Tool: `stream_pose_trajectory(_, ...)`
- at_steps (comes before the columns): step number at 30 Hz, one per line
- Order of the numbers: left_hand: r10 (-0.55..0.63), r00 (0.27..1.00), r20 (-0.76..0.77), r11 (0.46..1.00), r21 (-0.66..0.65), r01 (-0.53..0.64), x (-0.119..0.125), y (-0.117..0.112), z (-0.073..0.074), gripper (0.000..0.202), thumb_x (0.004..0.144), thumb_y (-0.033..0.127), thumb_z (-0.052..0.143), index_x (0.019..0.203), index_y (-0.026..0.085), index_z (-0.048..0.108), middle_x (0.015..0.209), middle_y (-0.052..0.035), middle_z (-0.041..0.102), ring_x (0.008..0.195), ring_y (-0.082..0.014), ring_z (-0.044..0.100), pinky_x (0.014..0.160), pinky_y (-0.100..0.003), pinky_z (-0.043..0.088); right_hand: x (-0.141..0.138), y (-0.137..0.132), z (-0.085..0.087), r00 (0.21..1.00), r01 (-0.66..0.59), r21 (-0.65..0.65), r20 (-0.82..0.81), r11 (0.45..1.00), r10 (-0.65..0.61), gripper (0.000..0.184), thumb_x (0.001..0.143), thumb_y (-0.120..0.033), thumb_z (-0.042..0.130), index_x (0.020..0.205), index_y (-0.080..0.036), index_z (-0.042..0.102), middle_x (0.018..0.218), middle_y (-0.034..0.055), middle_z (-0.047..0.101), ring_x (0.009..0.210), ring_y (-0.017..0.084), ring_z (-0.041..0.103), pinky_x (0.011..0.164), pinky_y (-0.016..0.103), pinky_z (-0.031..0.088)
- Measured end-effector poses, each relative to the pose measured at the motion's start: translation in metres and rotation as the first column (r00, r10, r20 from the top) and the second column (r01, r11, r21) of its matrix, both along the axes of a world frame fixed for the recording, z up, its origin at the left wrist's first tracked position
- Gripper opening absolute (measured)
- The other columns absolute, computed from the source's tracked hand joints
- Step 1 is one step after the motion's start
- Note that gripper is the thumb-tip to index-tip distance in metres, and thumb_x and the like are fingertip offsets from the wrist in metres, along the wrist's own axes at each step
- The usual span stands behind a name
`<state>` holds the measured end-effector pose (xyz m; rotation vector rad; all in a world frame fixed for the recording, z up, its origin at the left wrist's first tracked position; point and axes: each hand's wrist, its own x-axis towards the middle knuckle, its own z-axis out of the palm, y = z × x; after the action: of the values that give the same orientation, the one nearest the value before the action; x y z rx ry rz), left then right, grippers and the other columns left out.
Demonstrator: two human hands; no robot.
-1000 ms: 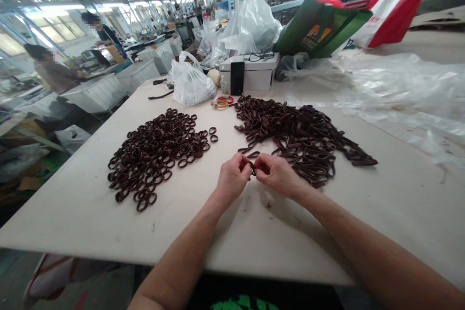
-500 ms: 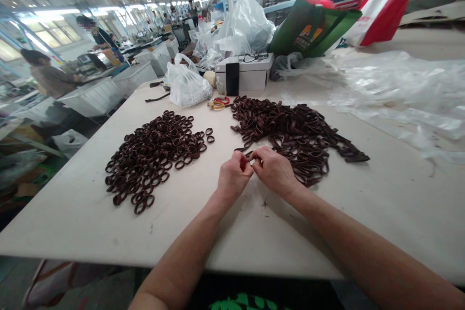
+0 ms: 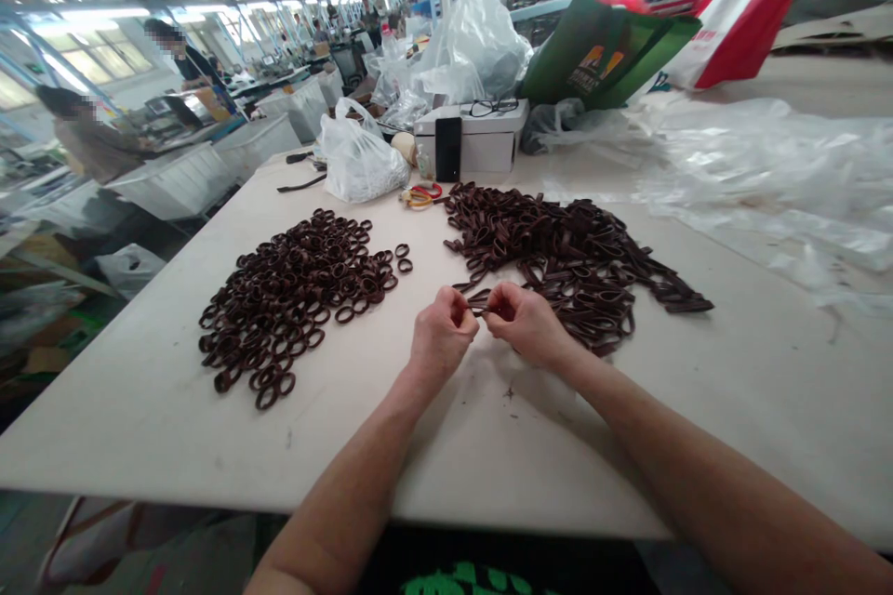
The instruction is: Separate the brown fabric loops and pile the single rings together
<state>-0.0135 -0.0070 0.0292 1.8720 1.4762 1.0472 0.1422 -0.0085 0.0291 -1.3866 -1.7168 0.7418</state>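
Between my two hands a small dark brown loop (image 3: 478, 306) is stretched, mostly covered by fingers. My left hand (image 3: 445, 332) pinches its left end, and my right hand (image 3: 525, 323) pinches the right end. Both hands are closed and sit just above the table, in front of a heap of flattened dark brown loops (image 3: 558, 251). To the left lies a pile of round dark brown rings (image 3: 297, 284), with two rings (image 3: 404, 258) slightly apart from it.
On the pale table (image 3: 335, 446), scissors with red and yellow handles (image 3: 422, 196) lie behind the piles. Farther back are a white plastic bag (image 3: 363, 153), a black phone (image 3: 447, 150) against a white box (image 3: 488, 135), and a green bag (image 3: 600, 56). Clear plastic sheeting (image 3: 781, 167) covers the right.
My hands have moved slightly apart, the left one shifting left, so more of the brown loop shows between them. The piles look the same.
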Motion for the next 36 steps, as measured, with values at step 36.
stream_pose_trajectory(36,-0.109,0.795,0.596,0.877,-0.319,0.359,-0.002,0.01,0.003,0.029,0.068,0.039,0.069,0.073,0.012,0.06,0.058,0.001,0.053,0.042,-0.0074,0.044,0.04,-0.018,0.035,0.008,0.004,-0.009,0.932,-0.258,-0.021,-0.267,0.966,0.243,0.039,0.087,-0.032,0.051,0.123,-0.017,0.05,0.076,0.0006,0.062,0.067,0.014,0.058,0.062,0.024,0.047)
